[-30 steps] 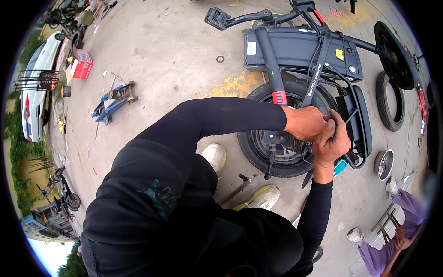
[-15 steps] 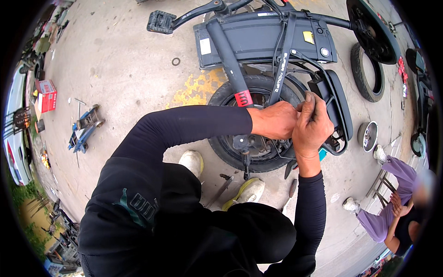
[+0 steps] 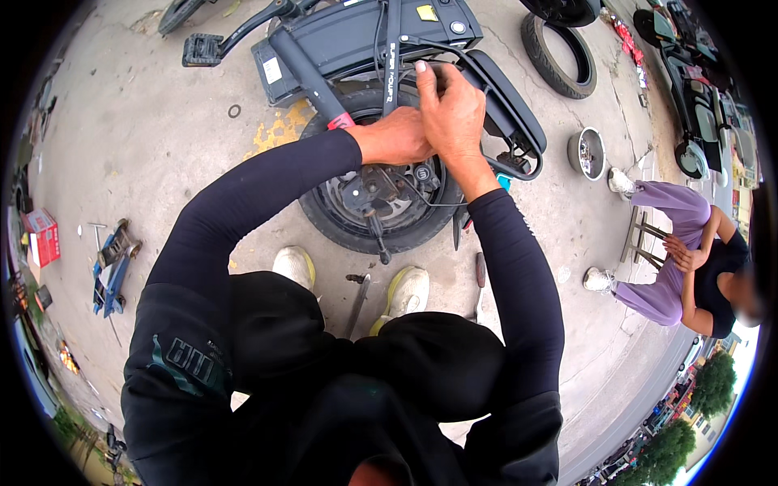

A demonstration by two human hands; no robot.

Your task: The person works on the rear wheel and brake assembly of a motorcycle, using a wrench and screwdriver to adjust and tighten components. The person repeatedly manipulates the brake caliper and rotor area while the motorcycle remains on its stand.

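A black electric bike lies on its side on the concrete, with its dark battery case (image 3: 433, 31), spoked-hub wheel (image 3: 332, 211), red-banded tube (image 3: 312, 77) and curved rear rack (image 3: 531, 170) in view. My left hand (image 3: 397, 138) is closed just above the wheel, its fingertips tucked against and under my right hand. My right hand (image 3: 450, 109) is closed beside it over the frame, thumb raised and fingers curled. Whatever the two hands grip is hidden. Between my shoes lies a long metal bar (image 3: 356, 304); a brown-handled tool (image 3: 480, 275) lies to the right.
A seated co-worker (image 3: 673, 267) is at the right, near a metal bowl (image 3: 586, 152). Behind are a loose tire (image 3: 557, 69) and a scooter (image 3: 693, 121). At the left are a blue floor jack (image 3: 113, 275) and a red-white box (image 3: 40, 239).
The view has swung, so the bike and both hands now appear higher and further left. My hands stay closed together; more of the scooter and co-worker shows.
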